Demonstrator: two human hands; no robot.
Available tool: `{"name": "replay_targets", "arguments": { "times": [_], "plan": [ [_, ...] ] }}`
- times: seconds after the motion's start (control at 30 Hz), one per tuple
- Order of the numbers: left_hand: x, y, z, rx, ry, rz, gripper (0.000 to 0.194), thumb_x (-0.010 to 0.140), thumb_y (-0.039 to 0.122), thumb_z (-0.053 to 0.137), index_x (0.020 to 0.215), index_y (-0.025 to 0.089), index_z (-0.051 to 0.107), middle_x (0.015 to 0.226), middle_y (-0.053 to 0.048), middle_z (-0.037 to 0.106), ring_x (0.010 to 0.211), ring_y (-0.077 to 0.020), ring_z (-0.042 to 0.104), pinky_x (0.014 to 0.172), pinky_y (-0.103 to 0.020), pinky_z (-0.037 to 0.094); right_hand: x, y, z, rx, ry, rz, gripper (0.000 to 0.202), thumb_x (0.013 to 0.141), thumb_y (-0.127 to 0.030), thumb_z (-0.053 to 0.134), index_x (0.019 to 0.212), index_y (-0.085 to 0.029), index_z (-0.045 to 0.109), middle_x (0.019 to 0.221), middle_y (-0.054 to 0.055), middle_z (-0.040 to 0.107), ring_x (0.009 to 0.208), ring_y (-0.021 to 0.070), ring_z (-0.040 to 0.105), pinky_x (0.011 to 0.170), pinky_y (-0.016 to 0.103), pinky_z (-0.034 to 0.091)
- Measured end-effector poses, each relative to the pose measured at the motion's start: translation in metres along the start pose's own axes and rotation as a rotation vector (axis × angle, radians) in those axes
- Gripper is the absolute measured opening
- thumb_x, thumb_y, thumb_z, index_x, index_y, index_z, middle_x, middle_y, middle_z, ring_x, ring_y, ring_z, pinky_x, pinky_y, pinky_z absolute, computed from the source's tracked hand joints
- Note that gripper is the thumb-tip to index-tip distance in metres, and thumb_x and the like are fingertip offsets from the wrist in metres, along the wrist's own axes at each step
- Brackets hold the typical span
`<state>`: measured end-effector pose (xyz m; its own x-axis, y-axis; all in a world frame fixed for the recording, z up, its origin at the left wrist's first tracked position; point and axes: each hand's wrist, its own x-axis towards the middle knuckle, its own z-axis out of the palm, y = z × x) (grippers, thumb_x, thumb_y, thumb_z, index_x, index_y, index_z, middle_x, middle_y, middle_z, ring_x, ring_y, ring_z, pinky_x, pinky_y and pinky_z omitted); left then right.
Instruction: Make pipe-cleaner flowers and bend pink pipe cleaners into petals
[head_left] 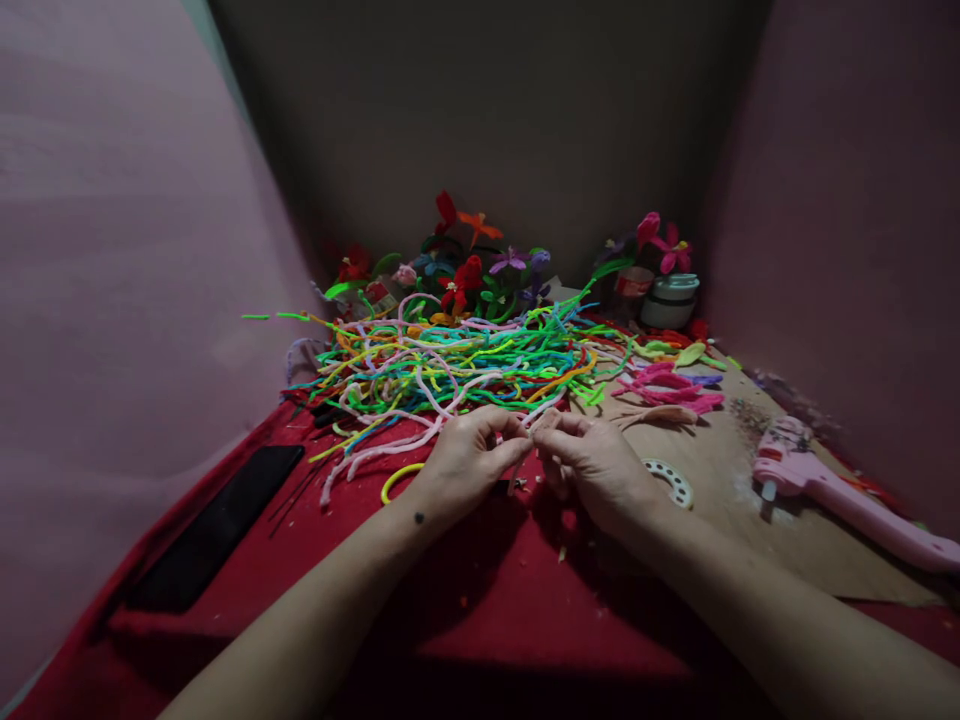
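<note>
My left hand (471, 458) and my right hand (600, 465) meet over the front of the table, fingertips almost touching. The right fingers pinch a small pale pink fuzzy pipe-cleaner piece (550, 420). Thumb and index finger of my left hand close at its near end, where a thin stem seems to hang down. Much of the piece is hidden by the fingers. Just beyond lies a heap of pipe cleaners (465, 360) in green, yellow, pink, blue and orange. A yellow ring (397, 482) shows beside my left wrist, and a white curved piece with dark dots (671, 483) beside my right.
A black flat slab, perhaps a phone (217, 525), lies at left on the red cloth (480, 620). Right, a pink glue gun (817, 475) rests on a brown board (735, 520). Fuzzy flowers (461, 280) and a lidded jar (670, 300) stand behind, between pink side walls (847, 220).
</note>
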<state>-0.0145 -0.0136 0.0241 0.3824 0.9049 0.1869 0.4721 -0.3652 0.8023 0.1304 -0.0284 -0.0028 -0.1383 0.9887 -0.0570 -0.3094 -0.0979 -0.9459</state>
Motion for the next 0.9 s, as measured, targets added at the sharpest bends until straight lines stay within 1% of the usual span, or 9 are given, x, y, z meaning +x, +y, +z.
{"name": "replay_targets", "arguments": {
  "times": [0.07, 0.17, 0.23, 0.37, 0.43, 0.57, 0.67, 0.8, 0.9],
  "plan": [
    [-0.0005, 0.001, 0.0025, 0.1, 0.055, 0.039, 0.015, 0.076, 0.025, 0.054, 0.068, 0.015, 0.061, 0.068, 0.0, 0.058, 0.065, -0.0112, 0.05, 0.063, -0.02, 0.038, -0.0001, 0.002, 0.0003, -0.023, 0.001, -0.003, 0.019, 0.071, -0.032, 0.061, 0.064, -0.017, 0.052, 0.042, -0.007, 0.044, 0.031, 0.005, 0.037, 0.029, 0.016, 0.027],
    [-0.0015, 0.0019, 0.006, 0.153, 0.053, 0.064, 0.018, 0.078, 0.024, 0.051, 0.064, 0.015, 0.061, 0.061, 0.001, 0.056, 0.059, -0.0101, 0.047, 0.057, -0.02, 0.036, 0.0007, 0.0053, 0.0002, 0.006, -0.001, 0.019, 0.018, 0.069, -0.031, 0.061, 0.067, -0.017, 0.051, 0.05, -0.006, 0.048, 0.035, 0.0068, 0.045, 0.03, 0.017, 0.035],
    [-0.002, 0.0019, 0.0075, 0.178, 0.047, 0.061, 0.02, 0.078, 0.023, 0.049, 0.062, 0.016, 0.059, 0.057, 0.002, 0.053, 0.054, -0.0089, 0.044, 0.054, -0.019, 0.033, 0.0015, 0.0072, -0.0007, 0.002, -0.009, 0.017, 0.018, 0.069, -0.031, 0.061, 0.068, -0.017, 0.051, 0.052, -0.005, 0.05, 0.036, 0.0065, 0.045, 0.031, 0.017, 0.036],
    [-0.0018, 0.0026, 0.0079, 0.254, 0.043, 0.07, 0.021, 0.078, 0.02, 0.046, 0.059, 0.016, 0.054, 0.053, 0.003, 0.048, 0.05, -0.0079, 0.041, 0.051, -0.019, 0.03, 0.0011, 0.0079, -0.0019, -0.055, -0.021, 0.034, 0.016, 0.072, -0.031, 0.058, 0.068, -0.017, 0.051, 0.048, -0.004, 0.052, 0.032, 0.0064, 0.044, 0.031, 0.017, 0.034],
    [-0.0011, 0.0043, 0.0074, 0.275, 0.039, 0.04, 0.021, 0.077, 0.019, 0.046, 0.057, 0.016, 0.051, 0.052, 0.003, 0.046, 0.05, -0.0081, 0.04, 0.051, -0.02, 0.029, -0.0009, 0.0059, -0.0004, -0.08, -0.019, 0.038, 0.016, 0.073, -0.031, 0.057, 0.068, -0.017, 0.051, 0.045, -0.004, 0.052, 0.03, 0.0065, 0.043, 0.03, 0.017, 0.032],
    [0.0008, 0.0079, 0.0071, 0.237, 0.023, -0.048, 0.018, 0.071, 0.019, 0.046, 0.053, 0.017, 0.047, 0.051, 0.004, 0.045, 0.05, -0.009, 0.04, 0.049, -0.021, 0.028, -0.0057, 0.001, 0.0052, -0.123, -0.002, 0.044, 0.016, 0.073, -0.031, 0.056, 0.067, -0.017, 0.05, 0.042, -0.004, 0.052, 0.028, 0.0069, 0.042, 0.028, 0.016, 0.029],
    [0.0023, 0.0076, 0.0072, 0.173, 0.013, -0.074, 0.016, 0.069, 0.02, 0.047, 0.053, 0.017, 0.046, 0.051, 0.004, 0.044, 0.05, -0.009, 0.04, 0.049, -0.021, 0.029, -0.0068, 0.0017, 0.0067, -0.137, -0.011, 0.023, 0.015, 0.073, -0.03, 0.055, 0.065, -0.018, 0.05, 0.041, -0.005, 0.053, 0.028, 0.007, 0.042, 0.028, 0.016, 0.03],
    [0.0032, 0.0039, 0.0062, 0.142, 0.009, -0.066, 0.018, 0.07, 0.022, 0.046, 0.052, 0.017, 0.045, 0.05, 0.005, 0.042, 0.049, -0.0083, 0.038, 0.048, -0.021, 0.028, -0.0045, 0.0059, 0.0042, -0.128, -0.053, -0.034, 0.011, 0.072, -0.026, 0.053, 0.065, -0.018, 0.051, 0.043, -0.005, 0.054, 0.029, 0.0074, 0.043, 0.03, 0.017, 0.033],
    [0.0023, 0.0027, 0.0044, 0.159, -0.004, -0.028, 0.016, 0.071, 0.019, 0.045, 0.057, 0.016, 0.052, 0.053, 0.004, 0.046, 0.051, -0.0088, 0.041, 0.05, -0.02, 0.03, -0.0033, 0.0053, 0.0024, -0.117, -0.048, -0.03, 0.011, 0.072, -0.025, 0.053, 0.063, -0.018, 0.051, 0.043, -0.004, 0.054, 0.03, 0.0074, 0.043, 0.03, 0.017, 0.033]
  ]
}}
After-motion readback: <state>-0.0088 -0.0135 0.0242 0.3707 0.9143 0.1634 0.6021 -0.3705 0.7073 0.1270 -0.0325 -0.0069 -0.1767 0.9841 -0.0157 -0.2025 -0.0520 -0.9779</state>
